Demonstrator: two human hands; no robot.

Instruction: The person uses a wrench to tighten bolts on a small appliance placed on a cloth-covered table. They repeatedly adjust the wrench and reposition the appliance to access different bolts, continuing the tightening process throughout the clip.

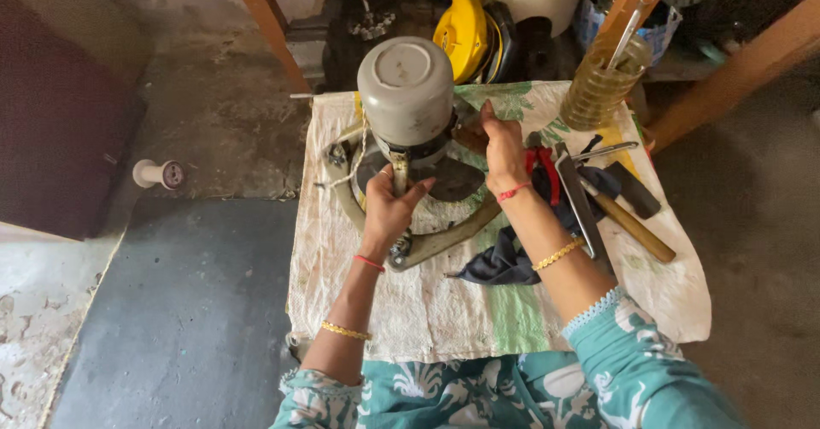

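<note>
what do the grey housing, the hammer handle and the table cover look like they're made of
The grey housing looks like painted or cast metal: dull, smooth, scuffed. The hammer handle seems to be wood, tan and matte. The table cover looks like a woven plastic sack, with a coarse weave, stains and faded green print.

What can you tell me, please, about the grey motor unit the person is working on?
The grey motor unit is a worn, dirty cylinder with a rounded, capped end facing the camera and a dark band at its base. It stands upright on a ring-shaped metal frame laid on a stained cloth-covered table. The left hand grips a bracket at its lower front; the right hand reaches in behind its right side.
</note>
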